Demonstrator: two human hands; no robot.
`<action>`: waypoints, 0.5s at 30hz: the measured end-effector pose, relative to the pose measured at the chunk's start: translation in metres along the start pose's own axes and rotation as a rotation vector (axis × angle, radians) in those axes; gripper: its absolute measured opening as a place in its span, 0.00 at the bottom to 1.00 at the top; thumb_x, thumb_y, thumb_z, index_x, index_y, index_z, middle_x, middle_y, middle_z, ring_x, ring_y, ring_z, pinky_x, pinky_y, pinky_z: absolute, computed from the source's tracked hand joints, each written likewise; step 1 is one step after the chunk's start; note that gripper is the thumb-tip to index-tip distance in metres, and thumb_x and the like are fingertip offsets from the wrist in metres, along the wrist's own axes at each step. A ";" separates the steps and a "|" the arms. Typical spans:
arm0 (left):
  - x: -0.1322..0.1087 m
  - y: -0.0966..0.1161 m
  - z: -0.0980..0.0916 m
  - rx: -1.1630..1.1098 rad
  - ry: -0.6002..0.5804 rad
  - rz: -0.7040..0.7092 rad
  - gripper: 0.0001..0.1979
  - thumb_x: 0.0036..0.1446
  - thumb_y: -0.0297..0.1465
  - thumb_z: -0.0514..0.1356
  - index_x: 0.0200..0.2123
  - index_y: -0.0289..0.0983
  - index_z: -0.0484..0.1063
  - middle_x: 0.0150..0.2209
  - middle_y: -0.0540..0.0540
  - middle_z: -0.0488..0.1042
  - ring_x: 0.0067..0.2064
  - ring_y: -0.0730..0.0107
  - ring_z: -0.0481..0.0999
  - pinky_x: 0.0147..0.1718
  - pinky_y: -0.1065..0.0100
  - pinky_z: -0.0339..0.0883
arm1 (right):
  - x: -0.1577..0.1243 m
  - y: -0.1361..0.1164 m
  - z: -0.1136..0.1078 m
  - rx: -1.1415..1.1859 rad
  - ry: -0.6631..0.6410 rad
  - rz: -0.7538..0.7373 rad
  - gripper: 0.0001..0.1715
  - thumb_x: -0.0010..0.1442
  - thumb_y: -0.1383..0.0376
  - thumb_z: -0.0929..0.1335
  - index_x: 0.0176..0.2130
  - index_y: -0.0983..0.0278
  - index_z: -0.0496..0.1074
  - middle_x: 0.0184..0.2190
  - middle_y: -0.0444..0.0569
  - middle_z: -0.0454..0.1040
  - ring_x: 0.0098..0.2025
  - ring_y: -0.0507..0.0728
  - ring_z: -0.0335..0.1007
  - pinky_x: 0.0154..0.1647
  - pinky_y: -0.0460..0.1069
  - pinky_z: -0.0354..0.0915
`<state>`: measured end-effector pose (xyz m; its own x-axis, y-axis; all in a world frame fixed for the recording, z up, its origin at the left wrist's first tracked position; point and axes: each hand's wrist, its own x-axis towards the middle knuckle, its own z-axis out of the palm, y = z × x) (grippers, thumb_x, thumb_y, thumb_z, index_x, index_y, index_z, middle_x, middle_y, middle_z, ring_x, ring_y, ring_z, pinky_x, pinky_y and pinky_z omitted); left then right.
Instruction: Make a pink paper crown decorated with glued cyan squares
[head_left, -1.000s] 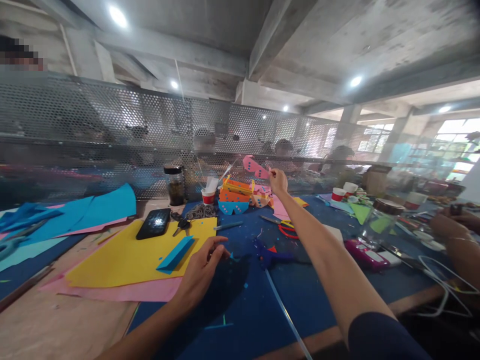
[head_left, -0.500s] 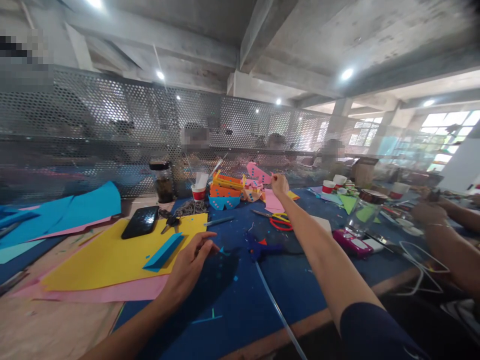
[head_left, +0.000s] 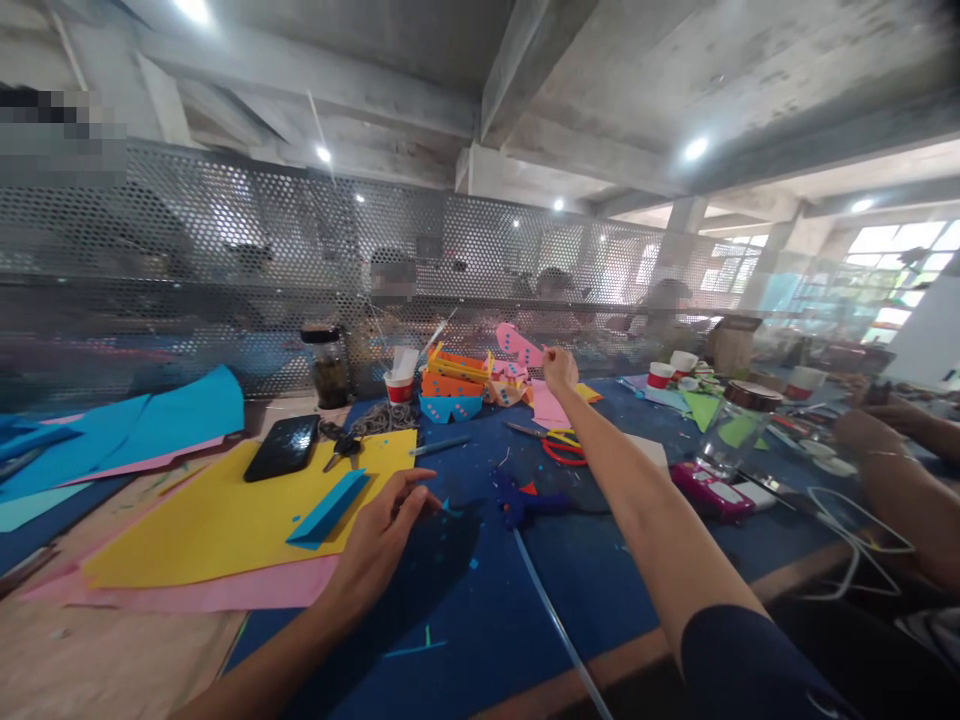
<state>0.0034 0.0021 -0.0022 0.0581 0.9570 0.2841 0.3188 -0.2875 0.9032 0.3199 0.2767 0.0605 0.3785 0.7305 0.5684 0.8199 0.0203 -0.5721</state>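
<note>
My right hand [head_left: 560, 370] reaches out to the far side of the blue mat and pinches the end of a pink paper strip with blue dots [head_left: 517, 345]. Below that hand lies plain pink paper [head_left: 550, 403]. My left hand [head_left: 386, 525] hovers low over the mat, fingers apart and holding nothing. Beside it, a folded blue paper strip [head_left: 328, 510] lies on a yellow sheet [head_left: 202, 530]. A blue glue gun [head_left: 517, 500] with a clear glue stick [head_left: 559, 620] rests between my arms. Dotted blue [head_left: 450, 408] and orange paper pieces [head_left: 452, 384] stand near the back.
Scissors [head_left: 562, 447] lie under my right forearm. A phone [head_left: 282, 447] and keys [head_left: 343, 449] sit on the yellow sheet. Jars [head_left: 326, 370], paper cups [head_left: 399, 386] and a perforated metal screen [head_left: 285, 250] stand behind. At right are a glass jar [head_left: 739, 430] and another person's arm [head_left: 889, 480].
The view has shifted very slightly. Both hands keep nearly the same places, the right still pinching the pink strip.
</note>
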 end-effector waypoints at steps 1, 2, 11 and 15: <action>0.000 0.000 0.000 0.005 0.002 0.002 0.19 0.65 0.44 0.53 0.50 0.39 0.71 0.37 0.46 0.80 0.42 0.58 0.79 0.45 0.60 0.70 | 0.001 -0.003 -0.001 0.008 0.005 -0.012 0.19 0.68 0.59 0.68 0.55 0.64 0.70 0.54 0.54 0.72 0.50 0.59 0.73 0.50 0.58 0.72; 0.000 0.001 0.000 0.009 0.002 0.005 0.19 0.65 0.44 0.53 0.49 0.39 0.71 0.36 0.46 0.80 0.42 0.58 0.79 0.45 0.60 0.71 | 0.003 -0.007 -0.002 0.017 0.010 -0.028 0.19 0.68 0.59 0.68 0.55 0.64 0.70 0.54 0.54 0.72 0.50 0.59 0.73 0.50 0.59 0.72; 0.000 0.006 0.001 0.010 0.004 0.016 0.19 0.64 0.43 0.52 0.49 0.38 0.71 0.36 0.45 0.80 0.42 0.58 0.79 0.45 0.59 0.71 | 0.002 -0.051 0.005 0.088 -0.054 -0.271 0.18 0.68 0.59 0.68 0.54 0.65 0.71 0.52 0.53 0.73 0.49 0.59 0.73 0.50 0.58 0.72; -0.001 0.006 0.001 0.020 0.016 0.025 0.19 0.64 0.43 0.53 0.49 0.38 0.72 0.36 0.45 0.80 0.41 0.57 0.79 0.44 0.59 0.71 | -0.010 -0.067 0.015 0.075 -0.090 -0.318 0.17 0.68 0.59 0.68 0.53 0.65 0.71 0.51 0.53 0.73 0.49 0.58 0.73 0.50 0.58 0.72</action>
<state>0.0058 -0.0007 0.0024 0.0514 0.9488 0.3116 0.3365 -0.3102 0.8891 0.2551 0.2782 0.0843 0.0661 0.7370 0.6726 0.8559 0.3046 -0.4179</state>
